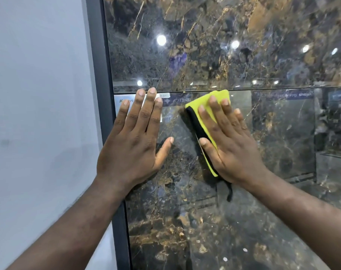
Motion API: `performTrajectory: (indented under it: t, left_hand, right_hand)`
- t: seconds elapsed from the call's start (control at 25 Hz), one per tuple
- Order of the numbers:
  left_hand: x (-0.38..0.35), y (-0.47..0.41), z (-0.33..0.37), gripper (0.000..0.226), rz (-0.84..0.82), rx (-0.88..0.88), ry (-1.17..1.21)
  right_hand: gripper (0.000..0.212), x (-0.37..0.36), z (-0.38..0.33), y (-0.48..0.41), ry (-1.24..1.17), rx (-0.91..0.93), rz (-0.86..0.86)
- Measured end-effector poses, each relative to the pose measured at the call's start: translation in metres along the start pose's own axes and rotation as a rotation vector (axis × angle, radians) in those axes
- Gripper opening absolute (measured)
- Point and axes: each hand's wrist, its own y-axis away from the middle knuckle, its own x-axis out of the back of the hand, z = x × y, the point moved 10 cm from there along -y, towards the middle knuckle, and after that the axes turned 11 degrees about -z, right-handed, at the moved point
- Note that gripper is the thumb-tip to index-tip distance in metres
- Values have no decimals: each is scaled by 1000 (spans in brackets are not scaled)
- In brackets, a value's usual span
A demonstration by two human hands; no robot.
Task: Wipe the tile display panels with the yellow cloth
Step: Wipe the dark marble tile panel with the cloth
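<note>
Just below the seam (pixel 263 88) of the marble-look tile panel (pixel 243 221), the left hand (pixel 134 141) lies flat over a label (pixel 125 101), and the right hand (pixel 230 145), fingers straight, presses the folded yellow cloth (pixel 202 104).

The view comes from a wide-angle camera on the person's head. It faces forward and slightly downward, almost square onto the glossy dark marble-patterned tile panel (pixel 243 191), which stands within arm's reach and fills most of the frame. A horizontal seam (pixel 282 88) crosses the upper part. The dark grey metal frame strip (pixel 102 75) slants down left of centre, with the pale grey wall (pixel 39 94) beyond it. The left forearm (pixel 68 221) and right forearm (pixel 302 211) enter from the bottom corners. The left hand (pixel 134 137) and right hand (pixel 230 145) lie near the middle.
</note>
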Motion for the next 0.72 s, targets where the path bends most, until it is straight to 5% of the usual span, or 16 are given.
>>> performTrajectory:
  t: [0.16, 0.32, 0.52, 0.72]
  left_hand:
    - [-2, -2, -1, 87, -17, -7, -3]
    - [0, 0, 0, 87, -3, -9, 8]
    - [-1, -3, 1, 88, -5, -14, -9]
    - [-2, 0, 0, 88, -18, -5, -10]
  right_hand:
    - [65, 11, 49, -14, -214, -370, 73]
    - [63, 0, 9, 10, -38, -28, 19]
    - [66, 10, 53, -5, -190, -368, 94]
    - [65, 7, 41, 13, -69, -93, 48]
